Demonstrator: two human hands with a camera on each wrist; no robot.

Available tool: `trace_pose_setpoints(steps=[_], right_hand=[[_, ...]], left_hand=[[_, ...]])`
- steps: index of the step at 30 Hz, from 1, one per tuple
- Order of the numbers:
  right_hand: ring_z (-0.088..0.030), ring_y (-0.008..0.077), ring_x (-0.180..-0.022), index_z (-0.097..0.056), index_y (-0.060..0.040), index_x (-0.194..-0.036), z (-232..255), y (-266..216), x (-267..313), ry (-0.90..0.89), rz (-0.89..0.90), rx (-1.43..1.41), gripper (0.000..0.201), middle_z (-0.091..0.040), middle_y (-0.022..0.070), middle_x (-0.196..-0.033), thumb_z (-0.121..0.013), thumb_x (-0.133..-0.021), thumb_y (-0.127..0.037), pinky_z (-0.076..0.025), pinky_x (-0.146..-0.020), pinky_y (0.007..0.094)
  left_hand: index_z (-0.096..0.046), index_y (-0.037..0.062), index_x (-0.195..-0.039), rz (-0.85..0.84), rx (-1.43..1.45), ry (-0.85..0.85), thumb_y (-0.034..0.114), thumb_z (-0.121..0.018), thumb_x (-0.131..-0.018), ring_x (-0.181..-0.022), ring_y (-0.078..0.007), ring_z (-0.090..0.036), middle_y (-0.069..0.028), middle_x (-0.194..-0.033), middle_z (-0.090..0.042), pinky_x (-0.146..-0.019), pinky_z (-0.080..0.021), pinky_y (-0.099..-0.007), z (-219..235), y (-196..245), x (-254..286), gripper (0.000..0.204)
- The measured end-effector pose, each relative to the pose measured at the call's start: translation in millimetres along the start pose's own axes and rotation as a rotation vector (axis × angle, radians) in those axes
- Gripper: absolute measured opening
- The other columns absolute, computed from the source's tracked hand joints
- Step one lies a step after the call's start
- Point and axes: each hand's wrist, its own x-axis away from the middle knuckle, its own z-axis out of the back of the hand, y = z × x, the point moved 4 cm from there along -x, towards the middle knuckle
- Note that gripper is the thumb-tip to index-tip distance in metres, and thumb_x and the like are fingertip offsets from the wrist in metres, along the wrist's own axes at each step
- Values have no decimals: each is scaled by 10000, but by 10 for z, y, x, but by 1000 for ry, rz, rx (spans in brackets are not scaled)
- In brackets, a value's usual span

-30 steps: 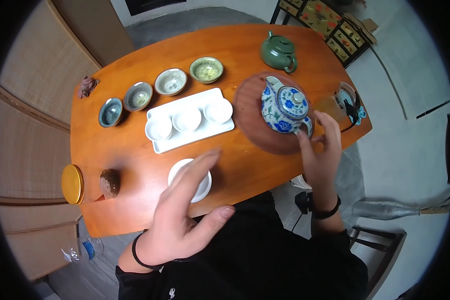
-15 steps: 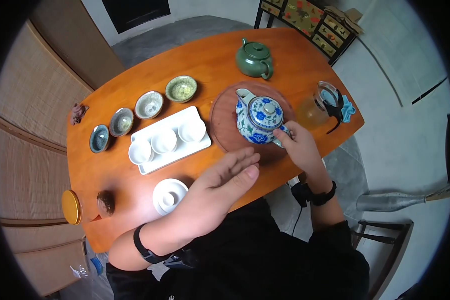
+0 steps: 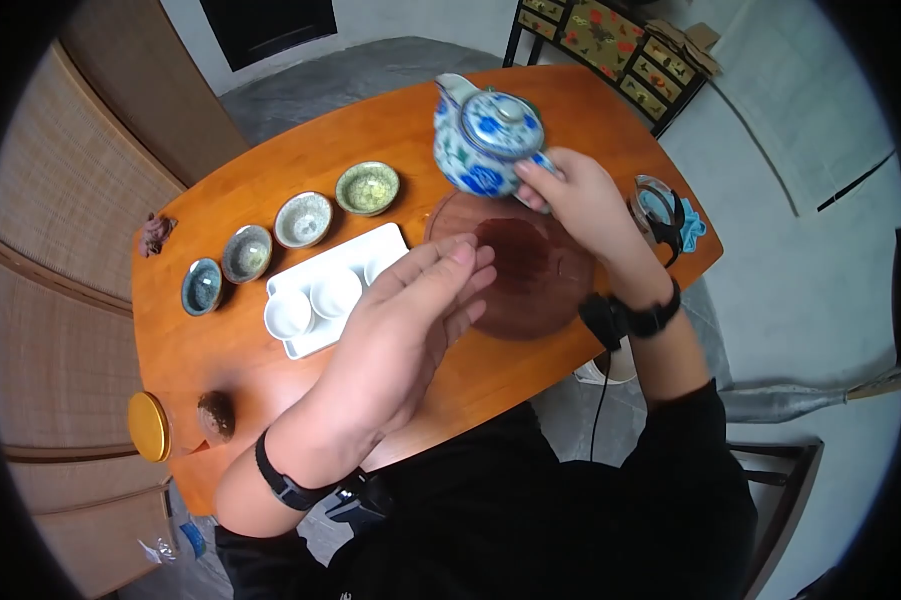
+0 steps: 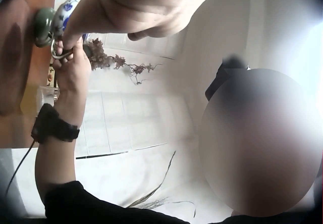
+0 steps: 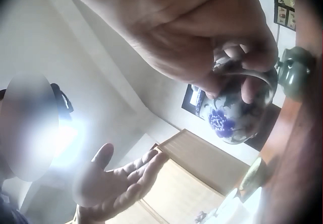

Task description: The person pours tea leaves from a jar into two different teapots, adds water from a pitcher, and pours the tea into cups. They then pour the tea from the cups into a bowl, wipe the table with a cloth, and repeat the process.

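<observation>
A blue-and-white porcelain teapot [image 3: 480, 145] with its lid on is raised above the round reddish-brown board [image 3: 560, 295]. My right hand [image 3: 580, 200] grips its handle, and the right wrist view shows fingers curled through the handle beside the painted body [image 5: 222, 120]. The spout points to the far left. In mid-air left of the board is my left hand [image 3: 390, 330], fingers extended and holding nothing; it overlaps the white tray [image 3: 385, 240] and part of the white cups [image 3: 288, 314]. From the right wrist camera, the left hand [image 5: 121, 183] appears palm up.
Several glazed bowls [image 3: 303, 220] line the table's far left side. A green teapot [image 5: 295, 72] stands behind the raised one. A glass pitcher [image 3: 655, 210] with a black handle and a blue cloth [image 3: 692, 230] are at right. A gold-lidded jar [image 3: 148, 426] sits front left.
My right hand has taken the blue-and-white teapot by its handle and lifted it off the round board, up and away. My left hand has moved; the white lidded dish is now hidden behind it.
</observation>
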Motion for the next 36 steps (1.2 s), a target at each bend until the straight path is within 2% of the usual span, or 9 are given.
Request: trace_pose_setpoints(steps=[3,6,9,10,14,20,23,36], right_hand=[[-662,127,-698,-687,28,-871,-285,9,-468,2,32,-15,373,-712,66,-770,-695,-966,-332,-522,-652,289],[-688,176,-677,-698,18,-845,-550,283,-935,-13,-10,50,400,-723,87,-748,-691,-956,-365,-535,-670,327],[-698,224,-666,-704,11,-823,-715,428,-1165,-13,-29,171,429,-720,103,-719,-681,-949,-399,-540,-696,362],[-704,256,-686,-704,12,-825,-751,466,-1192,-18,-50,156,445,-722,114,-722,-669,-950,-414,-541,-721,385],[-713,276,-717,-704,10,-824,-840,633,-1283,-13,-92,162,431,-726,123,-734,-661,-960,-397,-543,-724,402],[-695,275,-646,-694,17,-830,-859,690,-1248,-23,-171,151,425,-719,125,-730,-652,-969,-383,-544,-659,397],[-683,274,-612,-691,19,-827,-859,648,-1217,-38,-164,181,424,-717,125,-729,-651,-970,-378,-541,-630,395],[-691,294,-677,-697,20,-832,-920,710,-1279,-51,-120,187,424,-714,138,-733,-662,-958,-384,-536,-688,411]], left_hand=[[-437,-72,-1446,-13,62,19,359,-569,-1042,-1355,-275,-513,-211,-1461,-525,-1118,-406,-379,101,56,-83,605],[-478,-17,-1405,21,137,50,358,-600,-1038,-1370,-262,-474,-176,-1450,-508,-1145,-370,-399,260,69,-168,538],[-453,-59,-1405,19,124,117,364,-576,-1039,-1309,-274,-533,-209,-1416,-544,-1086,-434,-374,373,62,-211,573],[-454,-57,-1400,25,123,125,366,-579,-1037,-1306,-274,-533,-208,-1416,-542,-1083,-435,-376,407,59,-227,571],[-450,-54,-1398,39,115,156,371,-589,-1031,-1310,-277,-525,-206,-1426,-528,-1083,-434,-382,560,54,-274,579],[-440,-61,-1410,66,114,180,374,-590,-1029,-1319,-279,-516,-207,-1434,-522,-1095,-423,-388,621,32,-344,597],[-439,-64,-1410,70,124,182,374,-587,-1030,-1320,-281,-516,-209,-1433,-522,-1096,-423,-388,630,35,-384,598],[-469,-53,-1374,74,137,205,364,-602,-1022,-1294,-287,-540,-206,-1401,-539,-1079,-443,-387,696,-3,-433,562]])
